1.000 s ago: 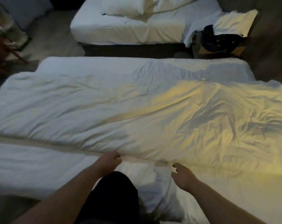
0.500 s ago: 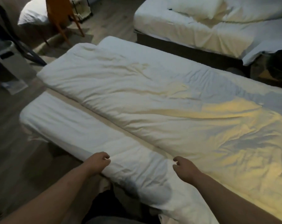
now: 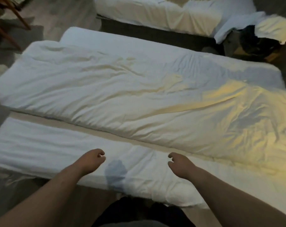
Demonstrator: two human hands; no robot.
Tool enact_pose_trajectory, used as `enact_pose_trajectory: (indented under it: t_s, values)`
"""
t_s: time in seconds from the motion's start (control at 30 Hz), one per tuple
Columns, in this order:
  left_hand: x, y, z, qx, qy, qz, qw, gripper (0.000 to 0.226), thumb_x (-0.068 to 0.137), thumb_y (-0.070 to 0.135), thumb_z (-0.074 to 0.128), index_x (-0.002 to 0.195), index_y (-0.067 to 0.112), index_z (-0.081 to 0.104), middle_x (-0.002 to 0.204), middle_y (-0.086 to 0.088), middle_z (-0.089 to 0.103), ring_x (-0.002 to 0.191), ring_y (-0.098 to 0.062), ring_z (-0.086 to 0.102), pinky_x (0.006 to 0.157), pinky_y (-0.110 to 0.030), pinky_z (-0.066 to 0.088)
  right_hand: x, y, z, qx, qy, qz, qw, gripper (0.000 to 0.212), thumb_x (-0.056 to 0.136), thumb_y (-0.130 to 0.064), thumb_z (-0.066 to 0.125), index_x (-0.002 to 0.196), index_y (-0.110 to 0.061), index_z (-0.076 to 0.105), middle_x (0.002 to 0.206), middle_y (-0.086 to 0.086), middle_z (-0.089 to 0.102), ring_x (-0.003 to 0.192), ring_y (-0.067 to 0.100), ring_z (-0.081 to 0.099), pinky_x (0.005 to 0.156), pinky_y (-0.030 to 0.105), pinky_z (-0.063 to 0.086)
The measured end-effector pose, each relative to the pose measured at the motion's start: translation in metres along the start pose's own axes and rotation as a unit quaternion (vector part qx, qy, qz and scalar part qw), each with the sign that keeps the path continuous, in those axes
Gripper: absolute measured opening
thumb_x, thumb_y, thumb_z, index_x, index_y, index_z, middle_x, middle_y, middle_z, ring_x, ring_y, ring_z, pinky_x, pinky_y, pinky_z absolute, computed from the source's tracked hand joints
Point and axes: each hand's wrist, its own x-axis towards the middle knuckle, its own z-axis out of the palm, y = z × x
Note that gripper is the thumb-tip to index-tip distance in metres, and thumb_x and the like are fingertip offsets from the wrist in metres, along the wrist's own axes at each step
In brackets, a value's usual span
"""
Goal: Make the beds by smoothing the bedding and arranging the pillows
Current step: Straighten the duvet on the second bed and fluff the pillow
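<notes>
A white, wrinkled duvet lies across the near bed, with yellow light on its right part. In front of it runs a folded white strip of bedding along the bed's near edge, a beige band of sheet between the two. My left hand hovers over the folded strip with fingers loosely curled, holding nothing. My right hand hangs beside it, fingers loosely curled and apart, also empty. A second bed with white bedding stands at the back.
A dark bag sits on the floor between the beds at the right, partly under a white cloth. Wooden chair legs stand at the far left on the wood floor. My dark-clothed legs show at the bottom.
The view has swung back to the right and down. Both hands let go of the duvet's edge a second ago and now hover empty over the folded strip, slightly further apart.
</notes>
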Motion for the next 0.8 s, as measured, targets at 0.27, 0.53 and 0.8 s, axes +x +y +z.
enact_pose_trajectory:
  t_s: [0.27,0.53,0.8]
  values:
    - [0.121,0.057,-0.056,0.005,0.043,0.053,0.998,0.039,0.092,0.032,0.057,0.128,0.016,0.057,0.133,-0.005,0.056,0.115,-0.019,0.056,0.096,-0.030,0.042,0.101,-0.018,-0.057,0.011,0.063,0.017,0.998,0.048,0.095,-0.034,0.046,0.140,-0.019,0.043,0.141,0.006,0.048,0.128,0.022,0.046,0.104,0.031,0.037]
    - [0.298,0.157,-0.101,0.101,0.179,0.166,0.964,0.056,0.094,0.030,0.055,0.144,0.011,0.038,0.152,-0.008,0.034,0.140,-0.021,0.033,0.111,-0.026,0.023,0.300,-0.008,-0.164,-0.044,0.310,-0.054,0.948,0.038,0.095,-0.032,0.043,0.124,-0.013,0.061,0.135,0.011,0.052,0.126,0.028,0.047,0.106,0.035,0.037]
    - [0.482,0.193,-0.118,0.138,0.236,0.181,0.945,0.084,0.089,0.027,0.060,0.153,0.013,0.007,0.160,-0.012,0.008,0.145,-0.030,0.021,0.115,-0.036,0.025,0.429,0.052,-0.210,0.080,0.276,0.056,0.956,0.084,0.094,-0.042,0.053,0.153,-0.028,-0.004,0.159,0.017,0.006,0.142,0.035,0.027,0.108,0.039,0.033]
